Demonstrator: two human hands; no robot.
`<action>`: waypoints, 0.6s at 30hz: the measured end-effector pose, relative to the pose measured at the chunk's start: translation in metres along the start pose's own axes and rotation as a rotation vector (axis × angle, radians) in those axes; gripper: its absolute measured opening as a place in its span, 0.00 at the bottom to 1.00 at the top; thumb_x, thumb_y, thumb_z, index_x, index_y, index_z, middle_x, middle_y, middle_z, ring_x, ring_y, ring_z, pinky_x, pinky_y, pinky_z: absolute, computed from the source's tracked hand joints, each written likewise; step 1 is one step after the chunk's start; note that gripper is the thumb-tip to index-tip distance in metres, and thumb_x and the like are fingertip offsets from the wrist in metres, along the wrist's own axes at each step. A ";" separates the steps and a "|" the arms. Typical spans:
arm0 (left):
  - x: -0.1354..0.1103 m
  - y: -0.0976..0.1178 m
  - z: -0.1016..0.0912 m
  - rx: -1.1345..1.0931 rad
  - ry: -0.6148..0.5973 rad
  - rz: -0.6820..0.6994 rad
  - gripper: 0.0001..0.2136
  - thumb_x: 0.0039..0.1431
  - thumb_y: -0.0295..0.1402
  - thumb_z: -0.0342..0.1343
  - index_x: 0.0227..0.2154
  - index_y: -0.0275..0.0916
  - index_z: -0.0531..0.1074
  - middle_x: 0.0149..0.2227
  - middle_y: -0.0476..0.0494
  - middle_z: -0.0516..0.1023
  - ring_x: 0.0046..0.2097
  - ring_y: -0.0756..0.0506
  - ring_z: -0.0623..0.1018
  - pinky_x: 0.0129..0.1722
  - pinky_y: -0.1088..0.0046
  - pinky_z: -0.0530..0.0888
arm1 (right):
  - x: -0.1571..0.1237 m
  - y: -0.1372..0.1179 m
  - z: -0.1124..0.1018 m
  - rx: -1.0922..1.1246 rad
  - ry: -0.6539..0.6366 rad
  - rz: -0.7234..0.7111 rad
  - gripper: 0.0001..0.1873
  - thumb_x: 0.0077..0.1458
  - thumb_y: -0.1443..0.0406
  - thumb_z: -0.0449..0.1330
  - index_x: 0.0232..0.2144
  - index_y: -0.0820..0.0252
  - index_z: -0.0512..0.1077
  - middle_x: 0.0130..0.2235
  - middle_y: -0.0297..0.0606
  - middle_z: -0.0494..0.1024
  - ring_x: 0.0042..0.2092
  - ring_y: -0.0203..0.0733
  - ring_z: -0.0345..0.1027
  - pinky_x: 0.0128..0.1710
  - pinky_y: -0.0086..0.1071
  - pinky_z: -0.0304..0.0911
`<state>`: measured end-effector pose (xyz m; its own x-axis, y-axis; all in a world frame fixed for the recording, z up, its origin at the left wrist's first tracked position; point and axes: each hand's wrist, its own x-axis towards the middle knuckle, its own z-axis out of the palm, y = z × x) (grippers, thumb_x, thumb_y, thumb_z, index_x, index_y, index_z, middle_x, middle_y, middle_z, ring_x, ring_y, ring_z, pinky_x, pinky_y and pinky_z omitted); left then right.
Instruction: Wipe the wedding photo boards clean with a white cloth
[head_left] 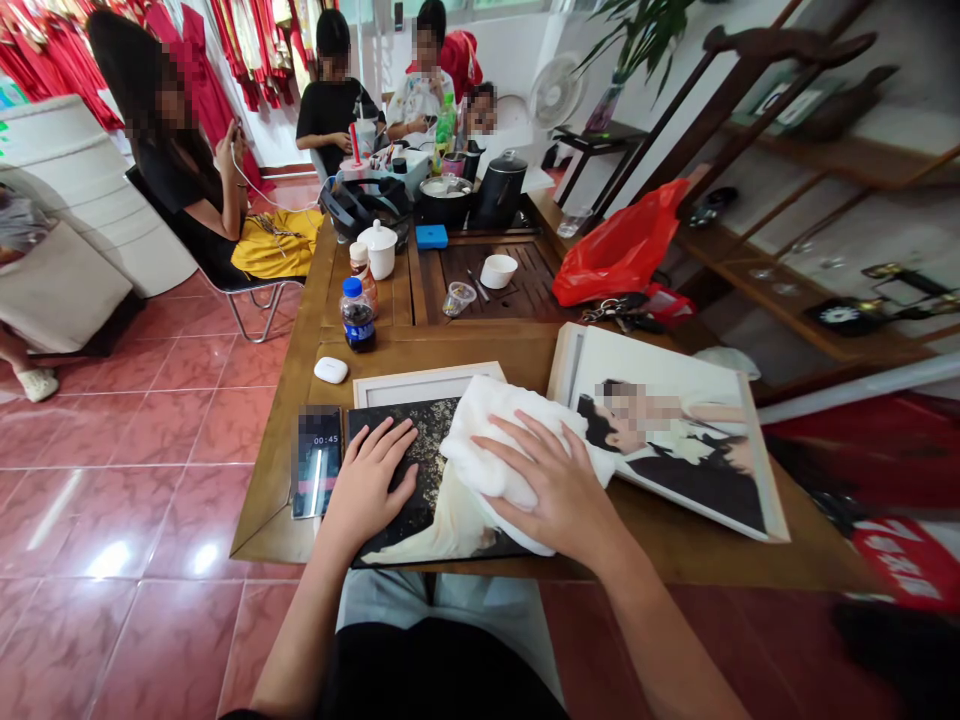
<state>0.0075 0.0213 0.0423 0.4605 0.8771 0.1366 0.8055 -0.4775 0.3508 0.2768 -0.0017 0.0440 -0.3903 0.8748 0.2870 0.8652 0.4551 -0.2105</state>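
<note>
A dark photo print (pixel 442 515) with a pale gown in it lies flat at the table's near edge. My left hand (pixel 379 480) rests on its left part, fingers spread and holding nothing. On the right part, a folded white cloth (pixel 480 420) is pressed down under my right hand (pixel 551 480), whose fingers are spread over it. The cloth hides much of the print's right side. Behind the print shows part of a pale frame (pixel 427 382). To the right, a framed portrait photo (pixel 667 440) lies tilted, seemingly propped on something I cannot make out.
Left of the print lies a phone (pixel 315 465), with a white earbud case (pixel 331 370) beyond it. A blue-capped bottle (pixel 358 318), lidded white cup (pixel 379 250), tea tray (pixel 517 290) and red plastic bag (pixel 622 250) stand farther back. Several people sit around the far side.
</note>
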 end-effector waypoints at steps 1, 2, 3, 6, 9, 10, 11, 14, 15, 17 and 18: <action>0.000 0.000 0.000 0.001 0.004 -0.001 0.21 0.71 0.34 0.50 0.65 0.44 0.63 0.68 0.46 0.66 0.71 0.41 0.62 0.71 0.53 0.57 | -0.002 -0.004 0.000 0.002 -0.007 -0.009 0.27 0.60 0.55 0.58 0.61 0.48 0.69 0.66 0.42 0.68 0.68 0.61 0.54 0.64 0.63 0.45; 0.000 0.000 0.000 0.002 0.007 -0.002 0.21 0.71 0.34 0.50 0.65 0.44 0.63 0.68 0.46 0.66 0.71 0.41 0.62 0.71 0.53 0.57 | -0.005 -0.009 0.000 0.005 -0.018 -0.020 0.28 0.59 0.55 0.59 0.61 0.48 0.69 0.66 0.42 0.67 0.68 0.61 0.54 0.64 0.63 0.45; 0.000 0.000 0.000 0.002 0.009 -0.003 0.21 0.71 0.34 0.50 0.65 0.44 0.63 0.68 0.46 0.66 0.71 0.41 0.62 0.71 0.53 0.57 | -0.008 -0.014 -0.001 0.008 -0.032 -0.030 0.29 0.57 0.56 0.59 0.61 0.47 0.69 0.67 0.42 0.67 0.68 0.62 0.53 0.64 0.63 0.44; 0.000 0.001 -0.001 -0.002 0.001 -0.004 0.22 0.71 0.34 0.50 0.65 0.44 0.63 0.68 0.46 0.66 0.71 0.41 0.61 0.71 0.53 0.57 | -0.015 -0.024 -0.002 0.018 -0.066 -0.065 0.33 0.54 0.57 0.61 0.63 0.46 0.67 0.68 0.41 0.64 0.69 0.62 0.52 0.65 0.63 0.40; 0.000 0.001 -0.002 -0.007 0.000 0.001 0.22 0.71 0.34 0.50 0.65 0.45 0.63 0.68 0.47 0.66 0.71 0.41 0.61 0.71 0.52 0.57 | -0.019 -0.022 -0.004 0.026 -0.077 -0.076 0.34 0.54 0.56 0.61 0.63 0.45 0.67 0.68 0.40 0.64 0.69 0.62 0.52 0.65 0.61 0.41; 0.000 0.002 -0.002 -0.009 0.002 0.002 0.22 0.71 0.34 0.50 0.66 0.46 0.63 0.68 0.47 0.66 0.71 0.41 0.61 0.71 0.52 0.56 | -0.019 -0.019 -0.004 0.024 -0.075 -0.067 0.33 0.55 0.56 0.61 0.63 0.45 0.67 0.68 0.40 0.64 0.69 0.61 0.52 0.65 0.61 0.41; 0.000 0.002 -0.002 -0.010 0.005 0.002 0.22 0.71 0.34 0.50 0.66 0.47 0.63 0.68 0.47 0.66 0.71 0.41 0.61 0.71 0.53 0.56 | -0.019 -0.015 -0.004 0.020 -0.068 -0.053 0.32 0.56 0.55 0.60 0.63 0.45 0.67 0.68 0.40 0.65 0.68 0.61 0.53 0.65 0.61 0.42; 0.001 0.003 -0.003 -0.008 -0.001 -0.002 0.22 0.71 0.34 0.50 0.65 0.46 0.63 0.68 0.47 0.66 0.71 0.41 0.61 0.71 0.53 0.56 | -0.017 -0.006 -0.003 0.001 -0.033 -0.012 0.29 0.58 0.56 0.59 0.62 0.47 0.68 0.67 0.41 0.66 0.68 0.61 0.54 0.65 0.61 0.44; 0.001 0.003 -0.003 -0.006 -0.006 -0.004 0.22 0.70 0.34 0.50 0.65 0.46 0.63 0.68 0.47 0.66 0.71 0.41 0.61 0.71 0.53 0.56 | -0.017 -0.005 -0.003 -0.004 -0.026 -0.006 0.29 0.59 0.56 0.59 0.62 0.47 0.69 0.67 0.42 0.67 0.68 0.61 0.54 0.64 0.61 0.44; 0.001 0.004 -0.003 -0.006 -0.010 -0.010 0.22 0.70 0.34 0.50 0.65 0.45 0.63 0.68 0.47 0.66 0.71 0.41 0.61 0.71 0.52 0.57 | -0.016 -0.010 -0.002 -0.006 -0.030 -0.013 0.29 0.58 0.56 0.59 0.62 0.47 0.68 0.67 0.42 0.66 0.68 0.61 0.53 0.65 0.62 0.43; 0.001 0.004 -0.003 -0.008 -0.009 -0.014 0.22 0.70 0.34 0.50 0.65 0.45 0.64 0.68 0.47 0.66 0.71 0.41 0.61 0.71 0.52 0.57 | -0.015 -0.016 -0.002 -0.002 -0.040 -0.025 0.30 0.57 0.56 0.59 0.62 0.47 0.68 0.68 0.41 0.65 0.69 0.62 0.52 0.65 0.62 0.42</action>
<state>0.0097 0.0209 0.0469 0.4523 0.8834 0.1227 0.8093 -0.4643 0.3597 0.2698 -0.0221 0.0450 -0.4245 0.8689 0.2547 0.8555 0.4770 -0.2015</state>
